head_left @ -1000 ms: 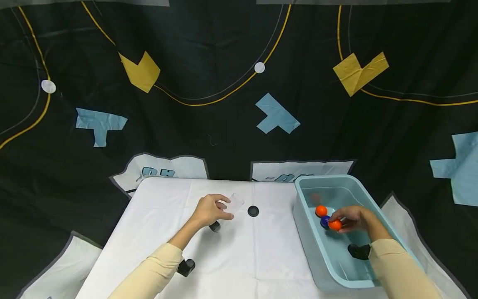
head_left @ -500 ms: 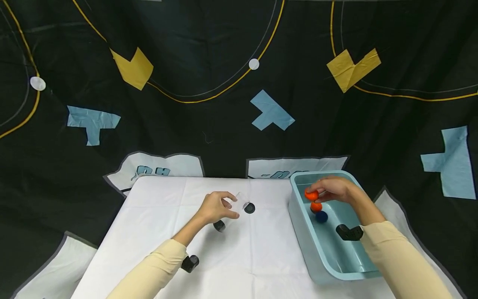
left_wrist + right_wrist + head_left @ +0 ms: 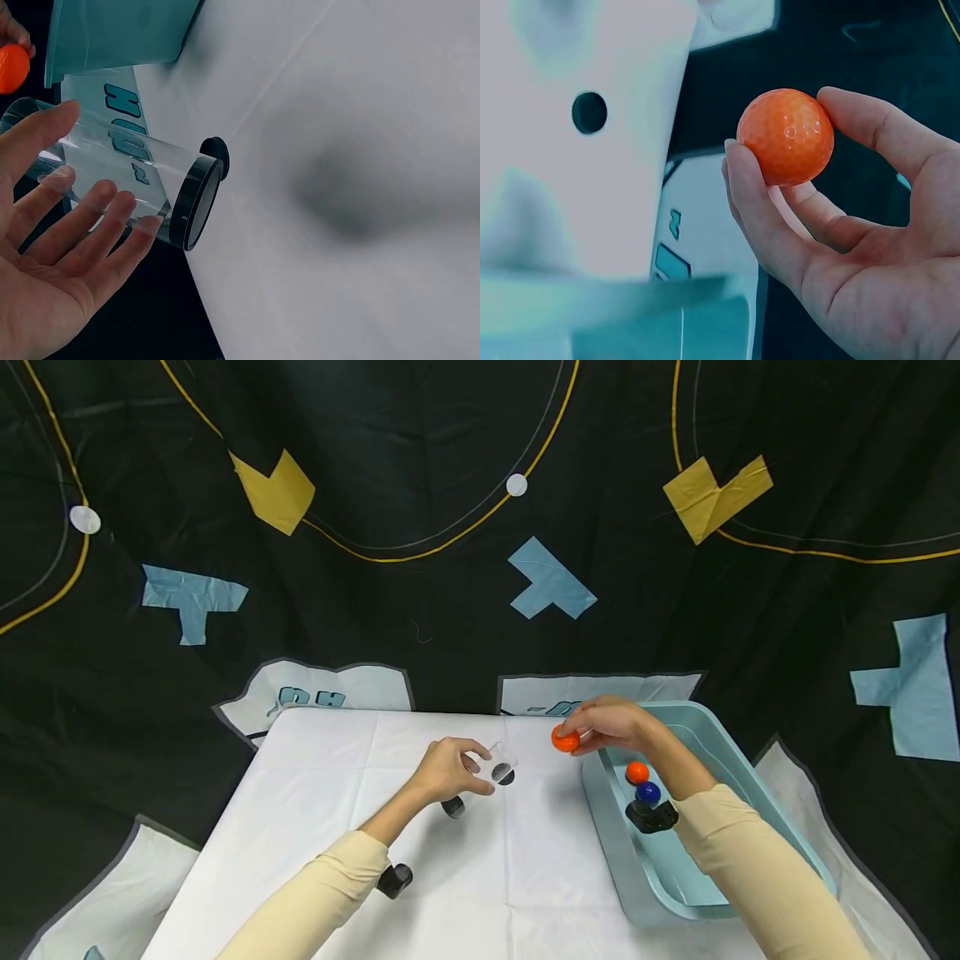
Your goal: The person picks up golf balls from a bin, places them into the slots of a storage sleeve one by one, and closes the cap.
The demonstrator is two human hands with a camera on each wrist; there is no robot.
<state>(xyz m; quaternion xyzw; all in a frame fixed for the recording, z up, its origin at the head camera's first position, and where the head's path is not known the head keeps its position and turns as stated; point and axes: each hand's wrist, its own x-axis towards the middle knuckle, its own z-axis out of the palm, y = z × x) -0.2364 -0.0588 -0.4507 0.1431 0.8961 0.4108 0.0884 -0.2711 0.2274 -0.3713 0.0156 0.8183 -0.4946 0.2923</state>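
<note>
My left hand [image 3: 471, 767] holds a clear plastic tube [image 3: 480, 777] between thumb and fingers, tilted above the white table [image 3: 330, 793]. The tube's black capped end [image 3: 453, 807] points down toward me. In the left wrist view the left hand [image 3: 105, 169] grips the tube [image 3: 135, 176] near its black end [image 3: 196, 202]. My right hand [image 3: 581, 737] pinches an orange ball [image 3: 566, 740] over the table, just left of the light blue tub [image 3: 720, 752]. In the right wrist view the orange ball [image 3: 786, 136] sits between thumb and fingertips [image 3: 739, 172].
The tub holds another orange ball [image 3: 637, 772] and a blue ball [image 3: 647, 792]. A loose black cap [image 3: 505, 774] lies on the table by the tube's far end. A black patterned cloth covers the floor around the table.
My right hand has lifted the orange ball out of the tub and carried it left, over the tub's rim and the table. My left hand still holds the tube.
</note>
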